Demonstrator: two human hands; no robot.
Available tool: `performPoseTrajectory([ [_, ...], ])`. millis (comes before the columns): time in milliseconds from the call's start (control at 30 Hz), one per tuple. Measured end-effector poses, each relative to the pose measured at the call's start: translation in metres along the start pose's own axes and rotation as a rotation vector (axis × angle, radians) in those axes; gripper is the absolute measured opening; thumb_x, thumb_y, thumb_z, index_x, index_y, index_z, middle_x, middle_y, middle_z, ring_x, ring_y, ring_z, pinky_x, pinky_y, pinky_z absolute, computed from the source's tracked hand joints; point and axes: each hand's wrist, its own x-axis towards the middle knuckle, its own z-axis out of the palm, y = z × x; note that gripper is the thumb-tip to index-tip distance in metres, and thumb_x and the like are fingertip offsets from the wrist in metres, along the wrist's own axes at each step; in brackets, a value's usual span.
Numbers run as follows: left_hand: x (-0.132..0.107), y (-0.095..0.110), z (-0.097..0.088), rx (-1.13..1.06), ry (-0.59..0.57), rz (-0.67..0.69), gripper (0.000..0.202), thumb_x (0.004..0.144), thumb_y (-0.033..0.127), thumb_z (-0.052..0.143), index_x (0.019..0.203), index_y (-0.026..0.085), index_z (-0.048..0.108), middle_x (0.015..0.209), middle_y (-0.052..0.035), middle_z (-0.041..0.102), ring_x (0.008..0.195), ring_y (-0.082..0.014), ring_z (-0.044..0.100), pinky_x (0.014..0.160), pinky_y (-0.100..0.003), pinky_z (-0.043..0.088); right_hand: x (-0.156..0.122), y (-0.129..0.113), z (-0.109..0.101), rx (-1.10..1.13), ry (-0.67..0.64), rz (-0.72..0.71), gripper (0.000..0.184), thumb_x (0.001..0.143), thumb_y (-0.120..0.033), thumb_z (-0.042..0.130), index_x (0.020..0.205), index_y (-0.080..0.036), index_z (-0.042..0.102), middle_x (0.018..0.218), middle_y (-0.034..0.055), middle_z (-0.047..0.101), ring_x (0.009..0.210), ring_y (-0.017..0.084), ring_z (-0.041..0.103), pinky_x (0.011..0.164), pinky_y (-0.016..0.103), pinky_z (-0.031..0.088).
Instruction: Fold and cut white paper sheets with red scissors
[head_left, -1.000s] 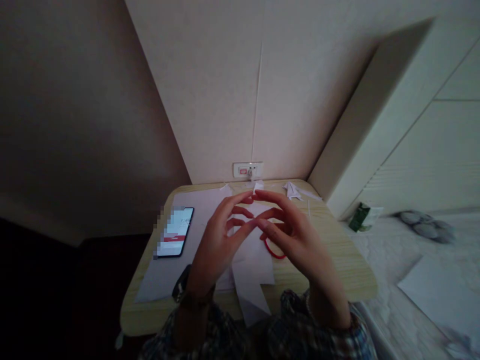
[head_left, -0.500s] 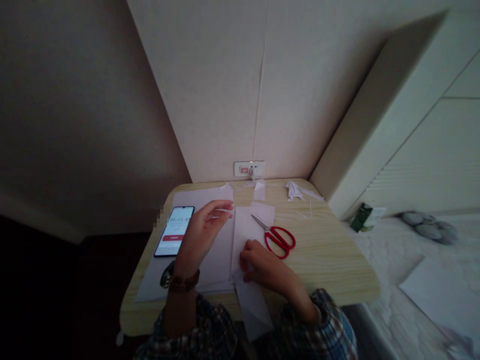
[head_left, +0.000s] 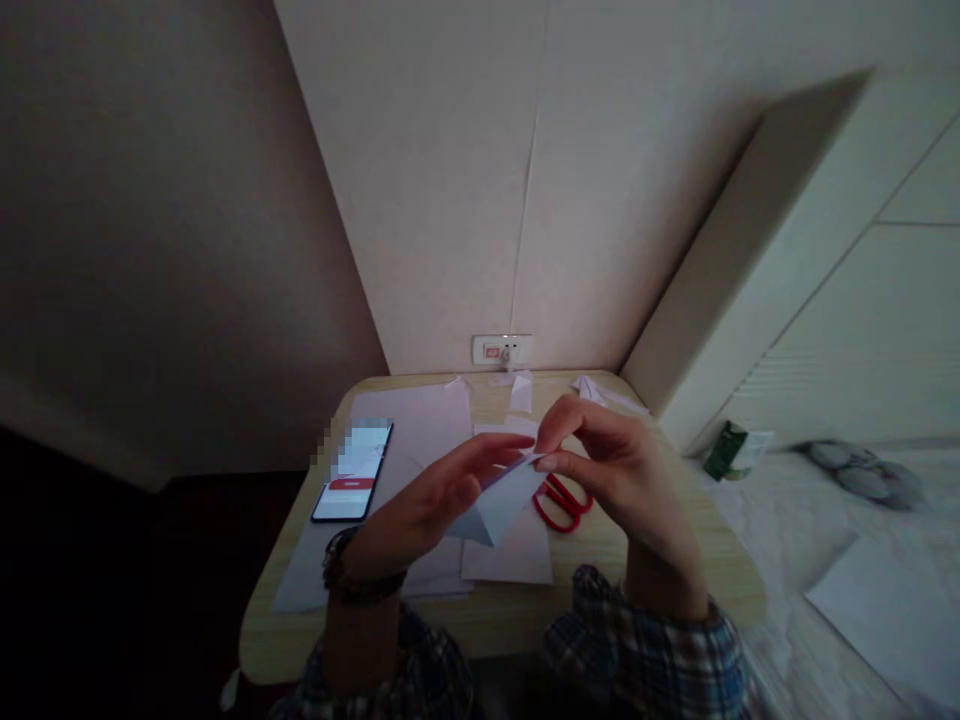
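Above the table, a folded piece of white paper [head_left: 504, 502] with a diagonal crease is held up between my two hands. My right hand [head_left: 611, 455] pinches its upper right corner between thumb and fingertips. My left hand [head_left: 431, 500], with a dark bracelet at the wrist, is closed on its left side, fingers along the upper edge. Below my right hand lie the red-handled scissors [head_left: 571, 508], their blades hidden behind the paper and hand. A flat white sheet [head_left: 517, 570] lies on the table under the held piece.
On the left of the wooden table [head_left: 660, 560], a lit phone [head_left: 349, 490] rests on white sheets [head_left: 409, 410]. Paper pieces [head_left: 521, 392] and a folded paper shape [head_left: 589, 390] lie along the back edge. Behind is a wall socket [head_left: 502, 350]. At right, a bed holds another sheet [head_left: 870, 610].
The folded paper has risen from the table's front edge. My right hand has moved up and right with it; my left hand has come down and right onto the paper.
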Motion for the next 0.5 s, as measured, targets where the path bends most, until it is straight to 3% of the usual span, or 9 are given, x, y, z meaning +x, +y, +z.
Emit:
performPoseTrajectory([
  [100, -0.002, 0.002, 0.007, -0.162, -0.115, -0.004, 0.048, 0.090, 0.052, 0.054, 0.132, 0.028, 0.056, 0.124, -0.0081, 0.067, 0.113, -0.0256, 0.064, 0.094, -0.036, 0.050, 0.006, -0.007, 0.000, 0.032, 0.039, -0.090, 0.008, 0.081, -0.026, 0.076, 0.074, -0.023, 0.072, 0.071, -0.0031, 0.065, 0.069, 0.013, 0.059, 0.067, 0.026, 0.044],
  [167, -0.002, 0.002, 0.011, -0.247, -0.131, 0.002, 0.045, 0.091, 0.047, 0.057, 0.132, 0.028, 0.056, 0.117, -0.0067, 0.071, 0.104, -0.0233, 0.068, 0.089, -0.034, 0.052, 0.007, -0.008, 0.000, 0.044, 0.043, -0.128, 0.007, 0.082, -0.021, 0.074, 0.076, -0.024, 0.073, 0.073, -0.0033, 0.065, 0.071, 0.013, 0.059, 0.068, 0.026, 0.045],
  [267, 0.001, 0.001, 0.015, -0.269, -0.091, -0.016, 0.047, 0.090, 0.045, 0.060, 0.131, 0.024, 0.056, 0.110, -0.0079, 0.073, 0.093, -0.0208, 0.071, 0.082, -0.031, 0.054, 0.005, -0.009, -0.002, 0.001, 0.085, -0.155, 0.012, 0.085, -0.016, 0.070, 0.079, -0.026, 0.075, 0.081, -0.0022, 0.066, 0.079, 0.014, 0.061, 0.074, 0.027, 0.046],
  [367, 0.007, 0.001, 0.018, -0.231, -0.034, -0.035, 0.053, 0.083, 0.044, 0.069, 0.130, 0.023, 0.056, 0.123, -0.0112, 0.067, 0.103, -0.0241, 0.068, 0.086, -0.032, 0.053, -0.001, -0.011, -0.001, -0.073, 0.163, -0.125, 0.013, 0.086, -0.019, 0.066, 0.093, -0.028, 0.073, 0.100, 0.0001, 0.065, 0.099, 0.018, 0.059, 0.084, 0.031, 0.046],
  [500, 0.013, 0.004, 0.022, -0.053, 0.142, -0.118, 0.060, 0.076, 0.036, 0.077, 0.130, 0.022, 0.054, 0.126, -0.0116, 0.065, 0.114, -0.0281, 0.062, 0.092, -0.037, 0.051, -0.009, -0.016, 0.007, -0.092, 0.143, -0.035, 0.042, 0.082, -0.027, 0.070, 0.122, -0.032, 0.056, 0.128, 0.0044, 0.055, 0.117, 0.024, 0.052, 0.092, 0.039, 0.047],
])
